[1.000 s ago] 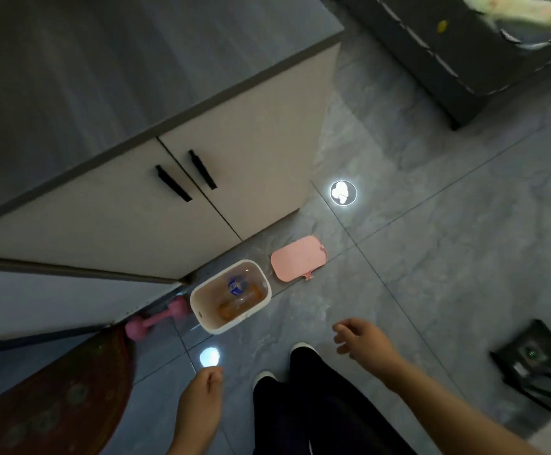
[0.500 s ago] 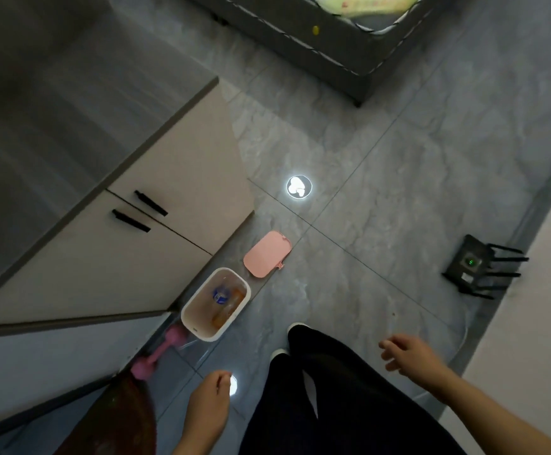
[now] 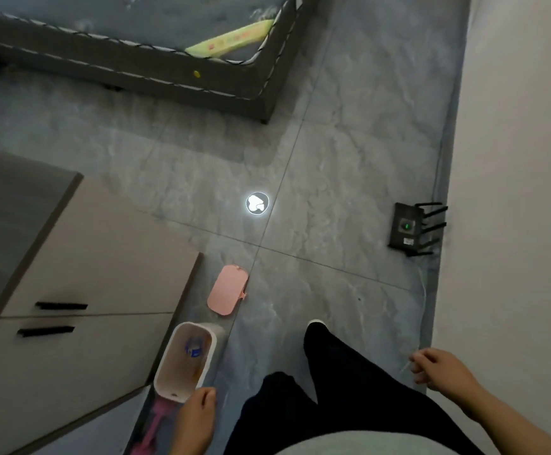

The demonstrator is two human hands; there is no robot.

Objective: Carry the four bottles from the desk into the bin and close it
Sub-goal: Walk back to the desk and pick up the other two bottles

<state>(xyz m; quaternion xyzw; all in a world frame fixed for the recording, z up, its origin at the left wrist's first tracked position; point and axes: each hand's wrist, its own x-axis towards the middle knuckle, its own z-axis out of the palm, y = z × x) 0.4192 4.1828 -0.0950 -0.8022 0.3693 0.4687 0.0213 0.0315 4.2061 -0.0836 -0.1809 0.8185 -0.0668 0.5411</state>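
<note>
Grey marble-look tiles run between a cabinet (image 3: 97,290) and a bed frame (image 3: 156,73), with a router (image 3: 408,228) by the wall. Beside the cabinet stands the open bin (image 3: 169,379), bottles (image 3: 194,347) inside, its pink lid (image 3: 228,289) flat on the floor just beyond. Both hands are empty: the left hand (image 3: 195,418) hangs loosely curled near the bin's rim, the right hand (image 3: 441,369) half curled, well apart.
</note>
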